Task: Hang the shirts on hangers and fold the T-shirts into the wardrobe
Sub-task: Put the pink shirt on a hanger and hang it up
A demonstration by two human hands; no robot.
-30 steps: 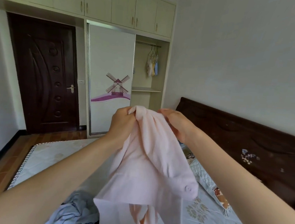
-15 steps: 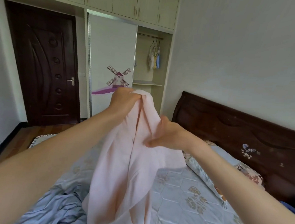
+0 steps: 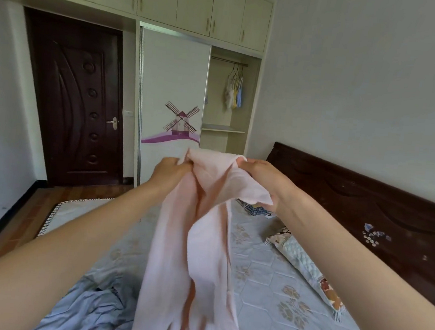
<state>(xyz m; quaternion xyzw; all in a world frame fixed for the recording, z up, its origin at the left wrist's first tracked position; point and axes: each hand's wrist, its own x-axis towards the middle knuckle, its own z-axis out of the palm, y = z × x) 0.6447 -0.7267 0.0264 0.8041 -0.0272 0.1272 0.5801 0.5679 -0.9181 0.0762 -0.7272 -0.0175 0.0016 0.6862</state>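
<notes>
Pink shirt (image 3: 206,231) held up over the bed (image 3: 266,286), top edge pinched by left hand (image 3: 170,173) and right hand (image 3: 259,177). The rest hangs bunched — risk: the twisted cloth may hide the collar and slip from a shallow pinch. Count: one pink shirt, one grey-blue garment (image 3: 90,308) on bed, several hangers (image 3: 234,88) in wardrobe (image 3: 227,129) — number unclear.

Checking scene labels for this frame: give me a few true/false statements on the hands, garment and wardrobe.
1. Both hands, left hand and right hand, grip the pink garment. True.
2. The pink garment is already on a hanger. False: it hangs from the hands alone.
3. The wardrobe compartment on the right stands open, with small clothes on its rail. True.
4. The dark door is open. False: it is closed.
5. A blue-grey garment lies on the bed. True.
</notes>
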